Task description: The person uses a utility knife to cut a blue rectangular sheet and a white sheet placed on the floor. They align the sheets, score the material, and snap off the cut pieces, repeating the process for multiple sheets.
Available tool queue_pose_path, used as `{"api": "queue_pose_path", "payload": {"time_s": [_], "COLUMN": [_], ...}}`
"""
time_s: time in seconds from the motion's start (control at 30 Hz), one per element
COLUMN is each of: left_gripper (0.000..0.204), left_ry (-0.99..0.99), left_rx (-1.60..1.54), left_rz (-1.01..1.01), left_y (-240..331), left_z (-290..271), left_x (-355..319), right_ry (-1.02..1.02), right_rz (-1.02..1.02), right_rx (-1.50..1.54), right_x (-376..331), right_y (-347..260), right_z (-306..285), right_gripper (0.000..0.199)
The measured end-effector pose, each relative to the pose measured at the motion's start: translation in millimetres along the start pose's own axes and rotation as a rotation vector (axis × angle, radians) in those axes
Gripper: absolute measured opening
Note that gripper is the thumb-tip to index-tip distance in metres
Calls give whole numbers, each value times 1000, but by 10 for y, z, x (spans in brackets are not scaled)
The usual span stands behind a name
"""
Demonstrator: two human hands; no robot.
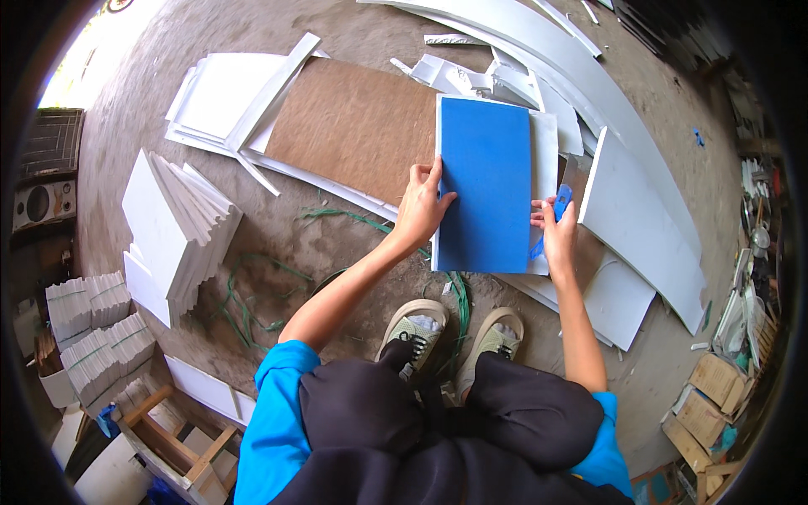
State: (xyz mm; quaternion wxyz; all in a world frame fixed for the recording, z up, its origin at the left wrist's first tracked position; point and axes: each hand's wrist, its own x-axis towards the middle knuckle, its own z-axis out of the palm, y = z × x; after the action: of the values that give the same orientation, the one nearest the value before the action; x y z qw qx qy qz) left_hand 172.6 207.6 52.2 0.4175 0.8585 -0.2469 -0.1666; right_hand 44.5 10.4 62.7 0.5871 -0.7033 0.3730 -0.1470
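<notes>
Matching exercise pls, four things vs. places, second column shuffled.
1. Flat blue rectangular panel
2. Small blue handheld tool
3. Flat brown rectangular board
4. Thin green strands

A. Between flat white stacked sheets and the blue panel
B. Scattered on the grey-brown dusty floor
C. Left hand at its left edge
D. Held in the right hand

Pairs: 1-C, 2-D, 3-A, 4-B

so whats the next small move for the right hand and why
Probably bring the blue cutter-like tool in the right hand down along the right edge of the blue panel: a white sheet juts out there, and the left hand touches the panel's left side, so could steady it.
</notes>
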Motion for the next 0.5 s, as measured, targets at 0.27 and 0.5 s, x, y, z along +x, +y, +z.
{"api": "queue_pose_path", "payload": {"time_s": [0.27, 0.5], "left_gripper": [69, 71], "left_ry": [2, -23], "left_rx": [-2, -24], "left_rz": [-9, -61], "left_y": [-30, -20], "left_z": [20, -24], "left_x": [-54, -80], "right_ry": [-15, -30], "right_rz": [-23, 3], "right_rx": [-88, -110], "right_x": [-12, -28], "right_y": [70, 46], "right_z": [12, 47], "right_gripper": [12, 12]}}
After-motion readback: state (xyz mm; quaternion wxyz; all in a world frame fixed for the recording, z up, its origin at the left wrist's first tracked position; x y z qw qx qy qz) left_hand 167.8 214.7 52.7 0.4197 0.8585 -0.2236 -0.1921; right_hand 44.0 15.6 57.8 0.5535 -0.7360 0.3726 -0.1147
